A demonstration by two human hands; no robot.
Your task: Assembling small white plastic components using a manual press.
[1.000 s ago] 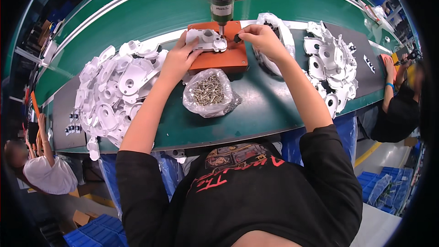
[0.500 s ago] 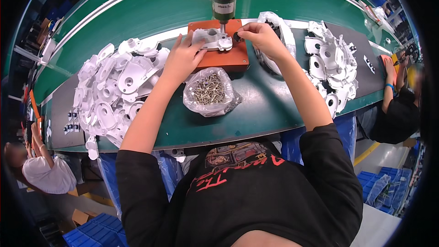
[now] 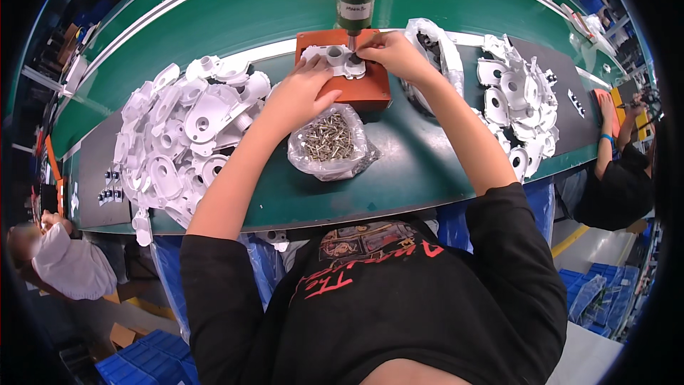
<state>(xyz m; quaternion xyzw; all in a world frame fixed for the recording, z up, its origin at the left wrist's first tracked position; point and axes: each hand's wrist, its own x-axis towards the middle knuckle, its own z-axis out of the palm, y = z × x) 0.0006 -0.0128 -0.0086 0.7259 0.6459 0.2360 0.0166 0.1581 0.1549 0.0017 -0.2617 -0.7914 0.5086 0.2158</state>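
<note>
A white moulded plastic part (image 3: 335, 53) lies on an orange block (image 3: 372, 94) under a green drill-press-like machine (image 3: 355, 7). The fingers of my left hand (image 3: 303, 91) rest flat on its near left edge, with the thumb stretched away over the block. At the part's right end, my right hand (image 3: 396, 54) pinches a small black round piece (image 3: 354, 58) against the white part, right beside the machine's spindle tip (image 3: 352, 41). My fingertips partly hide the black piece. Just nearer stands an open clear bag of screws (image 3: 328, 139).
Heaped white plastic parts lie on the left (image 3: 171, 139) and on the right (image 3: 519, 93). A clear bag with black pieces (image 3: 432, 46) stands right of the block. Co-workers sit at both sides, one in a white top (image 3: 75, 267), one in black (image 3: 613, 189).
My right hand has moved left, bringing the black piece onto the white part. My left hand has shifted right and nearer, its fingers less spread and the thumb off the white part.
</note>
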